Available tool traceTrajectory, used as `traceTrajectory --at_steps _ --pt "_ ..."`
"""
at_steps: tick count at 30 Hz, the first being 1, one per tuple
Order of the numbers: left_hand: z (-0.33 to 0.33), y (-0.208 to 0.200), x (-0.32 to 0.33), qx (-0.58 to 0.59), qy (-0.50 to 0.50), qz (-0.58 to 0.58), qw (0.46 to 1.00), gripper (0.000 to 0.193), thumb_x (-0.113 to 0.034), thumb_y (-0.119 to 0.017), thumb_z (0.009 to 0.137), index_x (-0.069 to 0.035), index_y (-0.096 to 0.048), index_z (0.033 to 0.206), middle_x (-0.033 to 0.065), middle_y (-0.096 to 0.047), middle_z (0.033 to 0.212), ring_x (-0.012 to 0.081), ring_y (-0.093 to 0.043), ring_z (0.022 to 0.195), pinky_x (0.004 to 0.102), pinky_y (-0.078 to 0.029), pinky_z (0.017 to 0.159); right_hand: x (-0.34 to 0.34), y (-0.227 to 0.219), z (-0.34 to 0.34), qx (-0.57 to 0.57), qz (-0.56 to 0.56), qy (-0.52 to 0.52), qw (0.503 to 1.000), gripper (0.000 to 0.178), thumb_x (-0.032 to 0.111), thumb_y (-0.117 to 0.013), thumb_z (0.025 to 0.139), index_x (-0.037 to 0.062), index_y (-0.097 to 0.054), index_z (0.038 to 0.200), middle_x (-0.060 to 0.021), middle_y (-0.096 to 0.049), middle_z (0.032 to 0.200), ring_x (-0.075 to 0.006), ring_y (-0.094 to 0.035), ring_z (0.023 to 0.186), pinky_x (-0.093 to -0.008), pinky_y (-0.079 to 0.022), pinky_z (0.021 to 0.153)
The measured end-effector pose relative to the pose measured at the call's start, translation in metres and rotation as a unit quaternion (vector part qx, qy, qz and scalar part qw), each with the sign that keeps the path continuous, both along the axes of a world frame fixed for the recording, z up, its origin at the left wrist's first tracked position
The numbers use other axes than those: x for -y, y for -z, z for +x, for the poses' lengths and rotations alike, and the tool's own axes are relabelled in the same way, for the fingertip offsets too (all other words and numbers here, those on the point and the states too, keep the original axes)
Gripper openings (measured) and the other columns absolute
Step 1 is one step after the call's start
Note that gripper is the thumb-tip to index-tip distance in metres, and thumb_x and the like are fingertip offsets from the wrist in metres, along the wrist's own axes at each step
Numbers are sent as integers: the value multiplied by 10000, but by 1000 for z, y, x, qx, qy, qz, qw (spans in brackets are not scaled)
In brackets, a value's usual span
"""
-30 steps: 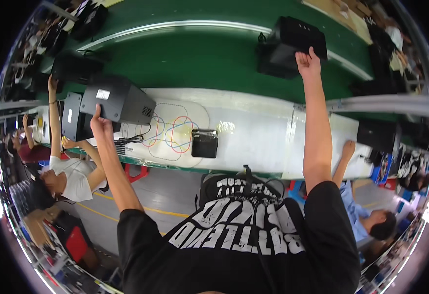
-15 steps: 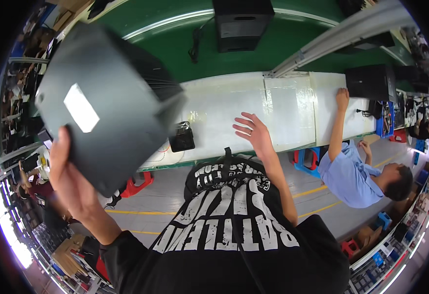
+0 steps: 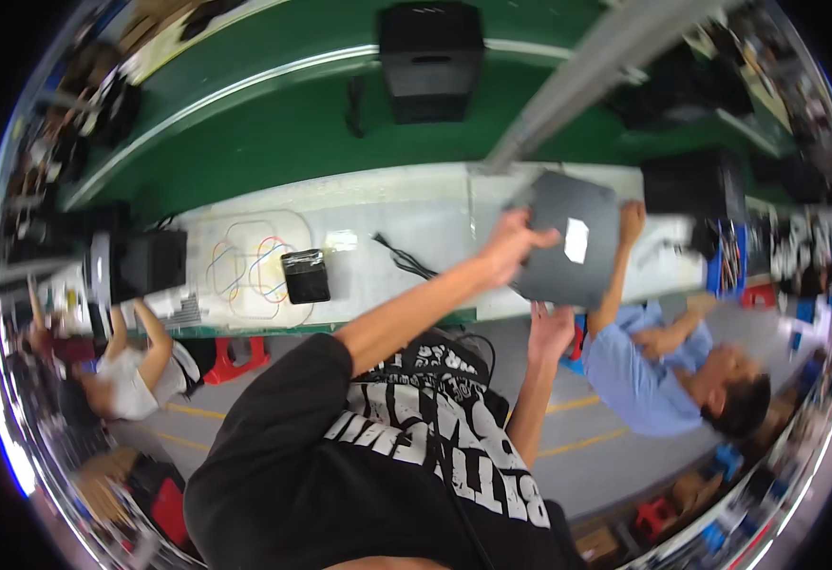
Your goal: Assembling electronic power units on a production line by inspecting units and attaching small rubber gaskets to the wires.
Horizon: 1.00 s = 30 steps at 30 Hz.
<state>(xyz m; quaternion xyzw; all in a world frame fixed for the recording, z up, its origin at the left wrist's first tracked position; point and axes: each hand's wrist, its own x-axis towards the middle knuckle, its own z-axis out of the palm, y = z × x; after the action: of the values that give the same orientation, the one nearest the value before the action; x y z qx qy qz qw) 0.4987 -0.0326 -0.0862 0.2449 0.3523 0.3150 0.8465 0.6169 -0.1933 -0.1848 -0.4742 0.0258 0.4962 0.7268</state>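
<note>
A dark grey box-shaped case (image 3: 554,204) with a white label is over the right part of the white worktop (image 3: 359,204), close to a co-worker's arm. My left hand (image 3: 511,249) grips its left side, thumb on the labelled face. At the near edge is my right hand (image 3: 551,331), fingers curled against the case; part of its grip is hidden. Left of the case, a black power cord (image 3: 402,256) lies on the worktop, partly behind my left forearm. Farther left is a small black item in shiny clear wrap (image 3: 306,276).
The co-worker in a blue shirt (image 3: 639,366) is to my right, beside another black case (image 3: 691,185) and a blue bin (image 3: 728,256). A black machine (image 3: 430,62) stands on the green surface beyond. A grey post (image 3: 577,85) rises near the case. Another person (image 3: 131,380) works at left.
The dark grey case has swung from my left side to the right, carried by my left hand. My right hand, open and apart before, is now at its near edge. The power cord now shows.
</note>
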Motion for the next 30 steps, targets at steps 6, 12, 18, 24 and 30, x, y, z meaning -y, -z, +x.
traceTrajectory --at_steps 6,12,18,24,30 --pt "83 38 22 -59 -2 129 990 434 -169 -730 654 28 -574 1009 139 -609 962 219 -550 909 360 -452 786 32 43 51 90 65 25 994 433 319 -448 917 70 -477 1271 -98 -458 1315 -290 -441 1196 -467 -356 1009" --pt "99 51 15 -169 -77 112 976 587 -167 -697 676 26 -504 1196 220 -554 1175 328 -529 1136 387 -433 938 -3 52 42 72 -34 21 997 424 372 -452 922 128 -470 1268 -12 -434 1334 -288 -437 1199 -459 -337 1008" --pt "44 56 15 -161 -54 195 966 534 -213 -679 738 19 -506 1188 181 -594 1078 301 -604 982 361 -479 849 1 96 46 18 -135 102 985 412 358 -496 904 79 -476 1205 -109 -464 1277 -322 -505 1131 -459 -429 939" --pt "-243 104 40 -8 -142 200 970 237 -73 -582 804 21 -610 1019 128 -668 913 176 -658 772 309 -546 649 -41 131 -109 727 -117 -409 539 646 330 -681 805 -15 -425 1287 -199 -499 1222 -352 -496 1099 -433 -375 968" --pt "-574 65 49 -364 -439 140 809 329 -146 -524 844 32 -563 1118 114 -658 996 199 -640 924 316 -497 847 -83 132 -183 752 -89 -593 275 458 237 -676 787 30 -505 1157 -168 -540 1125 -352 -518 1052 -478 -377 913"
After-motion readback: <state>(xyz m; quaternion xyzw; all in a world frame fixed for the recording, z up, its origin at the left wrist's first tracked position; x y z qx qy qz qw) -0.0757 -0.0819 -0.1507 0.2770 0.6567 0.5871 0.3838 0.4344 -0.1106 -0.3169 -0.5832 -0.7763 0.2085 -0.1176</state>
